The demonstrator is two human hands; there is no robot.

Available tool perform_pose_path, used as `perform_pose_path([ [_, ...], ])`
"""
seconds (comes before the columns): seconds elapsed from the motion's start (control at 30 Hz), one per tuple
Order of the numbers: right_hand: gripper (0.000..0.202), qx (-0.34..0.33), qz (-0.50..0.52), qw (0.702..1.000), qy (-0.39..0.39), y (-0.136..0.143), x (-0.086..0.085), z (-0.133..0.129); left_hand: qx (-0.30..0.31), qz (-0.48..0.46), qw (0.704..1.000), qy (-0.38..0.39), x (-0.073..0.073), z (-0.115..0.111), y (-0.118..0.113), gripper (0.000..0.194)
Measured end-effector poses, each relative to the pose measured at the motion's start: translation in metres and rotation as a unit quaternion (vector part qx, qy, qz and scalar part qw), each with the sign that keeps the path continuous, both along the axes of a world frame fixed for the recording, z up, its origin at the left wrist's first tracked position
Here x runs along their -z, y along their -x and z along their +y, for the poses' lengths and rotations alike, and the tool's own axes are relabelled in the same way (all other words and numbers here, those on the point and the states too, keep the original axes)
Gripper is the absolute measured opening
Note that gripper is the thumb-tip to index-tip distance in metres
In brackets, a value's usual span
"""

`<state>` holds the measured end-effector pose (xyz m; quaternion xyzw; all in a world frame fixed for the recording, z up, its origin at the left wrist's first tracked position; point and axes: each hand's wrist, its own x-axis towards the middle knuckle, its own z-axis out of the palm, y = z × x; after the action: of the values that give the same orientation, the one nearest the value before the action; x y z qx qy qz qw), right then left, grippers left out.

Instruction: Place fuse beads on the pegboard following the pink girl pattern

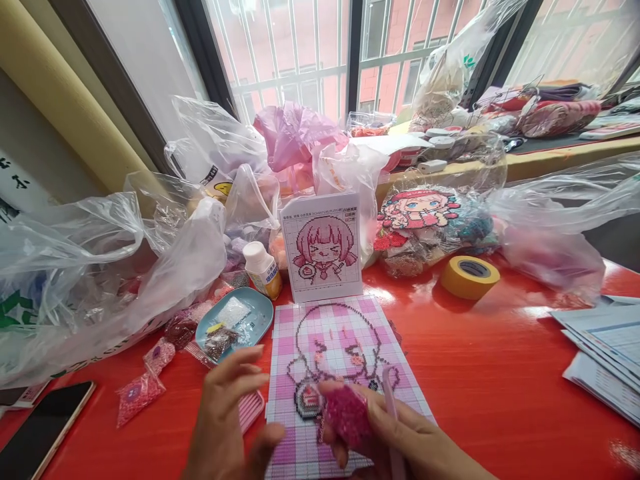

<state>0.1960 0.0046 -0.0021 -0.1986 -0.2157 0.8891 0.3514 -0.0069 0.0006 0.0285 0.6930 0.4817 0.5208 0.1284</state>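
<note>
My right hand [395, 427] grips a small bag of dark pink beads [346, 415] between thumb and fingers. A slim pale pink stick-like tool [389, 395] also rests in that hand, its lower end hidden. To the left, my left hand [227, 407] is raised with its fingers apart and holds nothing. Both hands are over or beside a pink-and-white checked pegboard [400, 333], where dark beads outline a cartoon figure. A printed pattern card [325, 247] stands upright behind the board. Partly behind my left hand lies a pink ridged tray [251, 408].
A blue plate [265, 313] holds small bead bags. Near it stand a white-capped bottle [261, 267] and more bead packets [135, 399]. Yellow tape [470, 277] and papers [607, 360] lie right, a phone [53, 427] left. Plastic bags [195, 247] crowd the back.
</note>
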Motion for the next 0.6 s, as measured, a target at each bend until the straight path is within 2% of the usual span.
perform_pose_path([
  [0.1,0.037,0.026,0.037,0.999,0.030,-0.003,-0.006,0.001,-0.103,0.014,0.995,0.008,-0.006,0.013,0.011,0.029],
  [0.17,0.034,0.041,0.053,0.997,0.036,-0.005,-0.009,0.002,-0.137,0.090,0.985,0.058,-0.006,0.021,0.023,0.038],
  [0.27,0.034,0.038,0.061,0.997,0.031,-0.006,-0.011,0.002,-0.111,0.213,0.961,0.133,0.001,0.029,0.045,0.052],
  [0.37,0.035,0.026,0.065,0.997,0.025,-0.005,-0.011,0.004,-0.065,0.294,0.945,0.130,0.012,0.030,0.062,0.067],
  [0.43,0.035,0.031,0.073,0.996,0.025,-0.004,-0.009,0.005,-0.053,0.322,0.936,0.130,0.018,0.027,0.066,0.067],
  [0.6,0.036,0.042,0.080,0.996,0.023,-0.004,-0.005,0.003,-0.060,0.356,0.916,0.174,0.026,0.016,0.072,0.052],
])
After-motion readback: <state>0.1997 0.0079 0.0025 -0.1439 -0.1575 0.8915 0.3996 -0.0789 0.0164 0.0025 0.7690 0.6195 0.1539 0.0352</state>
